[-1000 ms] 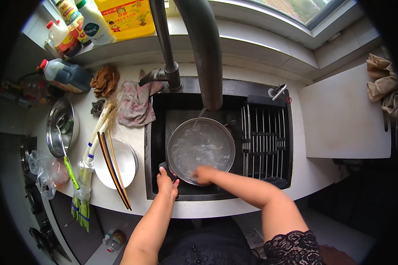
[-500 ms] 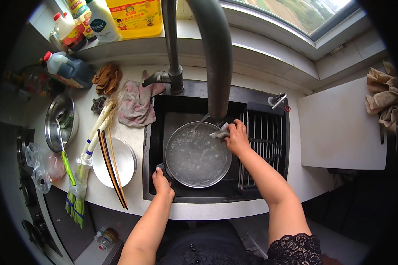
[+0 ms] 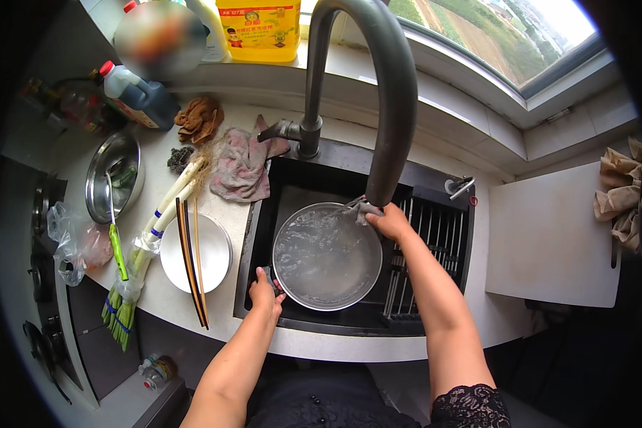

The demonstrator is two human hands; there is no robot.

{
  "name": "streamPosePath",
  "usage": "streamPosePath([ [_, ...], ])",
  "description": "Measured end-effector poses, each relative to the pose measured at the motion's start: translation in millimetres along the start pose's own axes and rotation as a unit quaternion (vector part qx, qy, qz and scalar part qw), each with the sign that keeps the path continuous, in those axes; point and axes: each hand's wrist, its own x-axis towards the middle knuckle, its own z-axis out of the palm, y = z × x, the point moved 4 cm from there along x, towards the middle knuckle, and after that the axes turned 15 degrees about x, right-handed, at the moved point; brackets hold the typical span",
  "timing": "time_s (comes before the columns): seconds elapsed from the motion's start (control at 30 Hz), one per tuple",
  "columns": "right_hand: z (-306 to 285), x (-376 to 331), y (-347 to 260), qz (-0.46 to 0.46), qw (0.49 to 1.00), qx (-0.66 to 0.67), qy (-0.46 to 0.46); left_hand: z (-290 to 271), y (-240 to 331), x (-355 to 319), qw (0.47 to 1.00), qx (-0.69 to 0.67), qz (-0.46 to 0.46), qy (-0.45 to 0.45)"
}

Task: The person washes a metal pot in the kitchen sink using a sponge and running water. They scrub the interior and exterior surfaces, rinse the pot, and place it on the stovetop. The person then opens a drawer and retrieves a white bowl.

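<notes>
A round metal pot [image 3: 327, 265] stands in the dark sink, filled with cloudy greyish water that has ripples and bubbles on top. My left hand [image 3: 264, 291] is closed around the pot's dark handle [image 3: 274, 279] at its near left side. On the far right rim my right hand [image 3: 389, 221] pinches a crumpled grey cloth [image 3: 364, 211], which touches the pot's edge. The curved grey faucet [image 3: 396, 107] reaches over from behind, its spout end just above that hand and covering part of its fingers. Whether water is flowing is hard to make out.
A slatted drying rack [image 3: 429, 246] fills the sink's right side, with a cutting board [image 3: 546, 235] beyond. To the left are a white bowl [image 3: 217, 250] with chopsticks [image 3: 187, 260] across it, leeks [image 3: 150, 246], a pinkish rag [image 3: 239, 167] and a metal bowl [image 3: 96, 175].
The whole view has shifted, so the counter and faucet sit further right. Both hands keep their holds on the handle and the cloth. The spout now overlaps my right hand's fingers.
</notes>
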Motion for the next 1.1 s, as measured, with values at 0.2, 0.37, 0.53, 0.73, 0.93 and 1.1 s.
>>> streamPosePath([
  [0.2,-20.1,-1.0,-79.0,0.035,0.988,-0.142,-0.05,-7.4,9.6,-15.6,0.998,0.006,-0.018,-0.061],
  [0.37,-40.5,3.9,-95.6,0.051,0.969,-0.222,-0.095,-1.3,17.2,-41.7,0.991,0.031,-0.055,-0.116],
  [0.53,-55.9,-6.6,-125.0,0.083,0.951,-0.285,-0.087,2.7,6.7,-40.2,0.982,0.057,-0.085,-0.16],
  [0.73,-70.6,-35.5,-164.0,0.102,0.932,-0.34,-0.068,7.9,-5.4,-51.7,0.968,0.057,-0.156,-0.188],
  [0.93,-84.0,-51.8,-192.4,0.108,0.927,-0.358,-0.026,18.0,-21.8,-63.3,0.947,0.093,-0.199,-0.233],
  [1.1,-94.0,-58.9,-214.2,0.111,0.921,-0.373,0.023,33.6,-38.7,-68.2,0.923,0.122,-0.257,-0.26],
])
